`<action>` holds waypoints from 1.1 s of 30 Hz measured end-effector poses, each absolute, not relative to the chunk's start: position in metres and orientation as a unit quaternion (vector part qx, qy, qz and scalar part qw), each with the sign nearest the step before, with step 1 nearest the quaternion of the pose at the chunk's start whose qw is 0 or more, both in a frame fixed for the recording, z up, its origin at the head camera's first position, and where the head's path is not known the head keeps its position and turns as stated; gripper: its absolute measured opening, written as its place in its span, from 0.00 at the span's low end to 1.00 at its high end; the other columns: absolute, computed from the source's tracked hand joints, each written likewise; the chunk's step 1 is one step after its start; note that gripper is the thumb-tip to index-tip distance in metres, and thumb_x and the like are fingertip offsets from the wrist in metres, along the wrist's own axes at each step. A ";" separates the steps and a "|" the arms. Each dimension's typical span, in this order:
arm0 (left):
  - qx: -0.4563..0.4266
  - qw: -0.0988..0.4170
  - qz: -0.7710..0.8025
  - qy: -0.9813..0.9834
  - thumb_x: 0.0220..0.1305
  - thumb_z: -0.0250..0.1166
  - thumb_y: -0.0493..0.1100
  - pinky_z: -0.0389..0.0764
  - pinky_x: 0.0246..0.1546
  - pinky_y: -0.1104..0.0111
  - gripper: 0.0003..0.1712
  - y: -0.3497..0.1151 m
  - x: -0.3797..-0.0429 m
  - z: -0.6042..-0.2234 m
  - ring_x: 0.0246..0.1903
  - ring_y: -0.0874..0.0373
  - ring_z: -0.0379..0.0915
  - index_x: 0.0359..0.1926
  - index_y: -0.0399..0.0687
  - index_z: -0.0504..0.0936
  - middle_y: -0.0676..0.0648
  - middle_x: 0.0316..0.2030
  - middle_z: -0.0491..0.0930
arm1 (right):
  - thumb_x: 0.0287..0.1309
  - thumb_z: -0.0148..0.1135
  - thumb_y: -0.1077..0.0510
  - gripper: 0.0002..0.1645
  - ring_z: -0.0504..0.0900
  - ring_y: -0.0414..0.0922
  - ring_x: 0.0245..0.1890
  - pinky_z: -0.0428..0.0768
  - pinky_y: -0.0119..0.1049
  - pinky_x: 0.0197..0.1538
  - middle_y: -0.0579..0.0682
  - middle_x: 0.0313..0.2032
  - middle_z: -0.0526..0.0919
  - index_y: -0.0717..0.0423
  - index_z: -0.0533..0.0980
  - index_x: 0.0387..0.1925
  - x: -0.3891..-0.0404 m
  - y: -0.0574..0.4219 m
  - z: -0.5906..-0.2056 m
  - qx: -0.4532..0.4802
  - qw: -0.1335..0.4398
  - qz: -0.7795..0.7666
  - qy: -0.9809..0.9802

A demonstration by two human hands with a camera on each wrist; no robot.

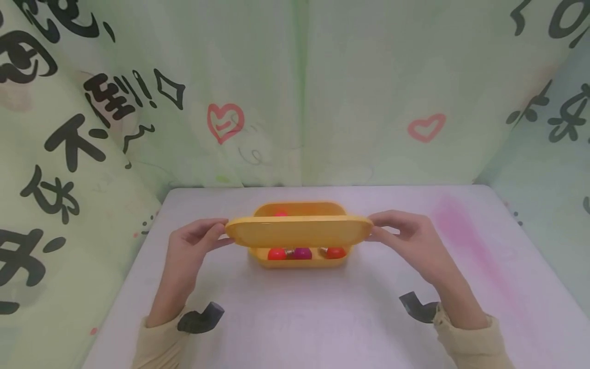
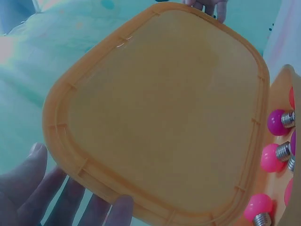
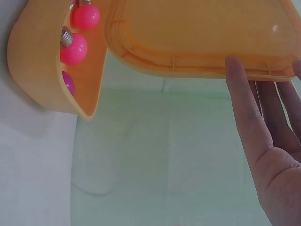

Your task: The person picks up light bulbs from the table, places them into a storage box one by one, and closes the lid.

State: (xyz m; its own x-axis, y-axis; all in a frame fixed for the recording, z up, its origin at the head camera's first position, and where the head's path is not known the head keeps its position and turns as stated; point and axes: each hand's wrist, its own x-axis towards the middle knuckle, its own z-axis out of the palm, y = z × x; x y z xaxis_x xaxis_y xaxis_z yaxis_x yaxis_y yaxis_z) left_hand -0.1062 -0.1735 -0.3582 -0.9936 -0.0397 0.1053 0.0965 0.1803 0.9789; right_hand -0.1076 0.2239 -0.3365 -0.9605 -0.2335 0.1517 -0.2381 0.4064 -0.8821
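Observation:
Both hands hold a yellow plastic lid (image 1: 299,232) by its ends, tilted above a yellow box (image 1: 299,264). My left hand (image 1: 191,246) grips the lid's left end, fingers along the rim in the left wrist view. At the opposite end, my right hand (image 1: 410,238) pinches the rim between thumb and fingers. The lid's ribbed underside (image 2: 164,108) faces the left wrist camera. Inside the box lie several coloured bulbs with metal screw bases, among them a red bulb (image 1: 277,254), a purple bulb (image 1: 302,253) and a pink bulb (image 3: 74,49). The lid hides part of the box in the head view.
The box stands on a white table (image 1: 304,318) with a pink stain (image 1: 465,236) at its right. Pale green curtains (image 1: 359,92) with black characters and red hearts hang behind and at both sides. A dark strap piece (image 1: 201,319) projects beside the left cuff.

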 end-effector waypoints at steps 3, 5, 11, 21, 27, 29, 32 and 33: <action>-0.012 0.049 -0.645 -0.762 0.65 0.67 0.50 0.84 0.47 0.68 0.23 -0.173 -0.108 -0.361 0.46 0.59 0.83 0.52 0.38 0.83 0.52 0.45 0.85 | 0.65 0.65 0.54 0.14 0.85 0.41 0.47 0.81 0.27 0.52 0.47 0.47 0.87 0.51 0.83 0.50 -0.108 0.225 -0.338 0.141 -0.002 0.518 -0.843; -0.008 0.045 -0.649 -0.759 0.65 0.67 0.50 0.84 0.47 0.68 0.23 -0.172 -0.109 -0.363 0.46 0.58 0.83 0.52 0.38 0.83 0.52 0.44 0.86 | 0.66 0.63 0.56 0.13 0.84 0.39 0.48 0.80 0.26 0.52 0.47 0.48 0.86 0.52 0.83 0.51 -0.109 0.226 -0.340 0.142 -0.001 0.513 -0.846; 0.005 0.043 -0.645 -0.763 0.61 0.71 0.47 0.83 0.49 0.72 0.22 -0.171 -0.110 -0.369 0.44 0.60 0.84 0.52 0.39 0.83 0.54 0.39 0.88 | 0.64 0.64 0.60 0.13 0.81 0.33 0.51 0.79 0.24 0.53 0.48 0.47 0.87 0.56 0.83 0.49 -0.112 0.227 -0.348 0.147 0.016 0.521 -0.841; -0.001 0.051 -0.640 -0.766 0.57 0.74 0.38 0.81 0.50 0.73 0.21 -0.168 -0.113 -0.376 0.53 0.62 0.78 0.53 0.41 0.83 0.49 0.50 0.84 | 0.56 0.70 0.67 0.16 0.82 0.36 0.50 0.83 0.31 0.52 0.53 0.47 0.84 0.62 0.82 0.47 -0.117 0.224 -0.358 0.165 0.034 0.572 -0.803; -0.004 0.059 -0.662 -0.747 0.55 0.74 0.34 0.81 0.52 0.72 0.25 -0.167 -0.114 -0.380 0.57 0.61 0.75 0.55 0.38 0.80 0.46 0.54 0.80 | 0.53 0.69 0.73 0.16 0.78 0.37 0.54 0.82 0.33 0.52 0.51 0.52 0.78 0.70 0.80 0.46 -0.119 0.221 -0.363 0.167 0.057 0.599 -0.781; -0.003 0.056 -0.672 -0.738 0.55 0.73 0.32 0.81 0.52 0.71 0.27 -0.166 -0.114 -0.381 0.57 0.60 0.75 0.57 0.38 0.79 0.45 0.55 0.79 | 0.53 0.69 0.73 0.16 0.77 0.37 0.55 0.82 0.32 0.52 0.48 0.52 0.77 0.71 0.79 0.45 -0.119 0.221 -0.364 0.158 0.061 0.601 -0.781; 0.004 0.046 -0.678 -0.733 0.56 0.73 0.33 0.82 0.51 0.71 0.29 -0.165 -0.115 -0.382 0.56 0.61 0.77 0.60 0.39 0.78 0.46 0.57 0.79 | 0.53 0.69 0.72 0.16 0.76 0.37 0.55 0.82 0.31 0.52 0.45 0.52 0.77 0.71 0.79 0.45 -0.120 0.221 -0.366 0.144 0.066 0.598 -0.786; 0.007 0.044 -0.683 -0.729 0.55 0.73 0.33 0.82 0.50 0.70 0.30 -0.165 -0.115 -0.383 0.55 0.61 0.77 0.60 0.39 0.78 0.45 0.57 0.79 | 0.53 0.70 0.72 0.16 0.76 0.36 0.55 0.82 0.30 0.52 0.44 0.51 0.77 0.71 0.79 0.45 -0.121 0.221 -0.367 0.140 0.068 0.596 -0.788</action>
State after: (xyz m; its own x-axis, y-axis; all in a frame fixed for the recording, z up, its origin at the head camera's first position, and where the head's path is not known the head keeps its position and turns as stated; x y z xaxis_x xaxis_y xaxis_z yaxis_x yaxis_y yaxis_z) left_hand -0.1152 -0.1650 -0.3828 -0.9961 -0.0699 0.0540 0.0493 0.0681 0.9965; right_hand -0.1208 0.2208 -0.3671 -0.9514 -0.1404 0.2741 -0.3020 0.2508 -0.9197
